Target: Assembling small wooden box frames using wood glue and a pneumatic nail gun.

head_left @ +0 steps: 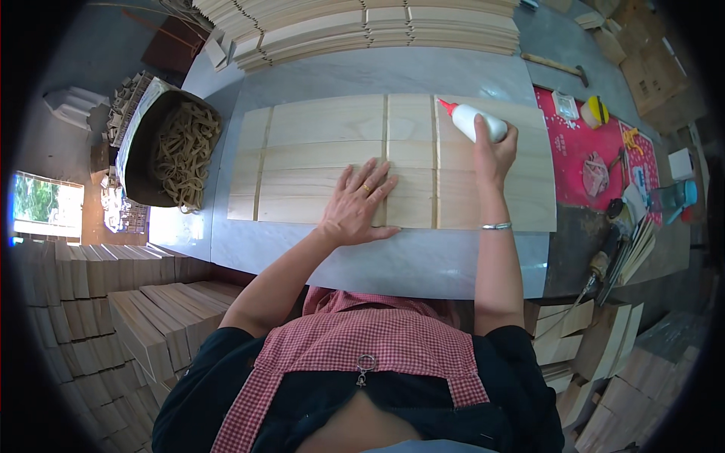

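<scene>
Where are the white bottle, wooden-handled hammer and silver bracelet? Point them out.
White bottle [465,119], head view: its body.
Wooden-handled hammer [550,63], head view: middle of handle.
Silver bracelet [497,226], head view: top of band.

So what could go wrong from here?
Two risks stand out. The red tip of the white bottle in the right hand is at the far end of the right-hand groove; a small slip might put liquid on the wooden panel's face. The left hand lies spread with fingers over the middle groove, so anything wet there could smear.
</scene>
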Tool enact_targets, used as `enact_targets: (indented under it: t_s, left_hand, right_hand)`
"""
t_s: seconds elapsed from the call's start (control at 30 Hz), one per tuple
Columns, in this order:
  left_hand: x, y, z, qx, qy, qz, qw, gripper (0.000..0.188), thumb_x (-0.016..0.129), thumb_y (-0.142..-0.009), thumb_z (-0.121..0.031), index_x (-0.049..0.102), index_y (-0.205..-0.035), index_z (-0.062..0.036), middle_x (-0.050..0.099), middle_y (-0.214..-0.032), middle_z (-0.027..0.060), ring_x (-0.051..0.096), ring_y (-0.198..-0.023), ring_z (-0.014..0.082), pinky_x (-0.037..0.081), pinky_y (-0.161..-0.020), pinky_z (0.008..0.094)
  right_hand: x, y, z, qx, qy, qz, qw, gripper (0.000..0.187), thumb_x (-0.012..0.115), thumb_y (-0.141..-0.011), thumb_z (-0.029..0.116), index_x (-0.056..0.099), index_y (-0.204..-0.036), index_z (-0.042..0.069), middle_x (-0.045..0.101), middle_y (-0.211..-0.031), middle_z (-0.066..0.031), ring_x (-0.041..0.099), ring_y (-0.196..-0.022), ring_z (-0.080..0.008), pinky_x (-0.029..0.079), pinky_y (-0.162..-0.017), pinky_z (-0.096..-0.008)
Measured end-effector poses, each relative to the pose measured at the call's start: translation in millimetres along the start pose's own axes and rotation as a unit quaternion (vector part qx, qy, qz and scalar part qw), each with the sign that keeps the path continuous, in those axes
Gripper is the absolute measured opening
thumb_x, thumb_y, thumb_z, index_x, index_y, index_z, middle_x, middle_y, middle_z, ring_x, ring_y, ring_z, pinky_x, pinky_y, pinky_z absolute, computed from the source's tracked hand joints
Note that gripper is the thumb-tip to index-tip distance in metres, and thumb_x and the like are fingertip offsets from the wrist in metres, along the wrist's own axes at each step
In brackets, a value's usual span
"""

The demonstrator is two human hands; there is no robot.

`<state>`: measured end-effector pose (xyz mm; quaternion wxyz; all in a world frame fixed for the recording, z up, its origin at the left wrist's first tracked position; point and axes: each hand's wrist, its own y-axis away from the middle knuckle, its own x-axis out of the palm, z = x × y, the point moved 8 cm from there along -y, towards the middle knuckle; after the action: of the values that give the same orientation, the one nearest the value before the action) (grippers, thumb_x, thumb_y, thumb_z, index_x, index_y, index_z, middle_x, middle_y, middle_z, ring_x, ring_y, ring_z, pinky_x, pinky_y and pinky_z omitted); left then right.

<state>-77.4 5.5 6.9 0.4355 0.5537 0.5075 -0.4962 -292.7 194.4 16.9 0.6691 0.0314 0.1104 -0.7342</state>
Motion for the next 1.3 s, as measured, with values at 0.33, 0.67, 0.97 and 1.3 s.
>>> enact_targets:
  t_s: [0.33,0.67,0.97,1.3]
  left_hand:
    - [4,5,1,0.001,0.006,-0.007,1.0,0.096,0.056,-0.084,-0.073,0.034,-0.157,-0.0151,0.024,-0.167,0.0078,0.014,-0.156,0.0303,0.012,-0.125,0.0547]
    - [4,1,4,0.001,-0.017,-0.021,1.0,0.095,0.055,-0.085,-0.074,0.036,-0.156,-0.0146,0.026,-0.166,0.0077,0.016,-0.155,0.0304,0.014,-0.124,0.0553]
    - [6,5,2,0.008,-0.019,-0.029,0.999,0.097,0.056,-0.085,-0.074,0.034,-0.157,-0.0124,0.026,-0.166,0.0081,0.017,-0.155,0.0304,0.015,-0.123,0.0556]
    - [-10,24,24,-0.002,0.046,-0.053,0.998,0.107,0.067,-0.08,-0.066,0.027,-0.158,-0.0048,0.021,-0.167,0.0134,0.014,-0.156,0.0305,0.014,-0.123,0.0577]
  right_hand:
    - [-2,24,17,-0.04,0.081,0.026,0.996,0.049,0.074,-0.088,0.029,0.051,-0.12,0.0,0.065,-0.105,-0.021,0.066,-0.085,-0.03,0.056,-0.076,-0.0386]
    - [-93,151,33,-0.104,0.129,0.057,0.985,0.047,0.076,-0.086,0.02,0.051,-0.12,0.001,0.065,-0.105,-0.0185,0.065,-0.085,-0.0299,0.055,-0.075,-0.0402]
    - [-125,166,43,-0.029,0.113,0.124,0.985,0.045,0.075,-0.087,0.02,0.052,-0.12,0.002,0.063,-0.105,-0.0171,0.062,-0.086,-0.0266,0.054,-0.076,-0.038]
    - [-13,83,51,0.028,-0.053,0.11,0.992,0.049,0.075,-0.088,0.035,0.055,-0.118,0.003,0.06,-0.104,-0.0139,0.061,-0.084,-0.0229,0.054,-0.076,-0.0375]
